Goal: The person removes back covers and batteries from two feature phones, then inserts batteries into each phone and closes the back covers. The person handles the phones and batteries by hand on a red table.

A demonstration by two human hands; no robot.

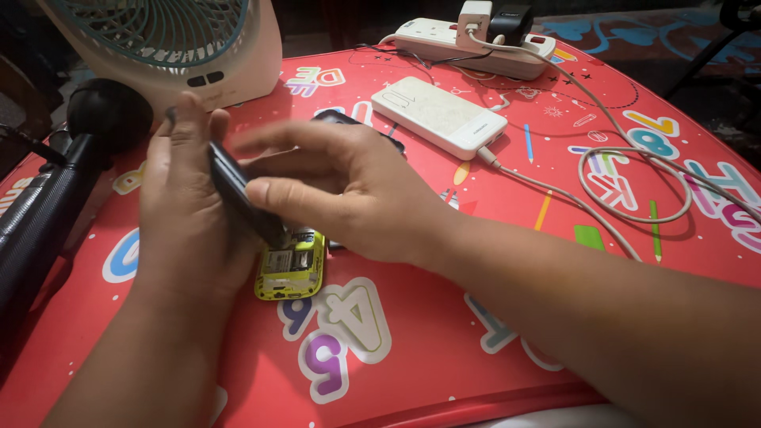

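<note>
Your left hand [186, 210] and right hand [337, 194] both pinch a flat, smooth black slab [242, 198], fingers closed on its edges, just above the open yellow phone body [292, 265] (glossy plastic, rounded corners) lying on the red printed table [476, 269].

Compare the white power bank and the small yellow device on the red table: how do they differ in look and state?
The white power bank lies closed and untouched with a cable plugged in; the yellow device lies open, its insides showing, partly under the hands. The power bank is larger and plain white, the yellow device smaller and bright. Both rest flat on the red table.
</note>
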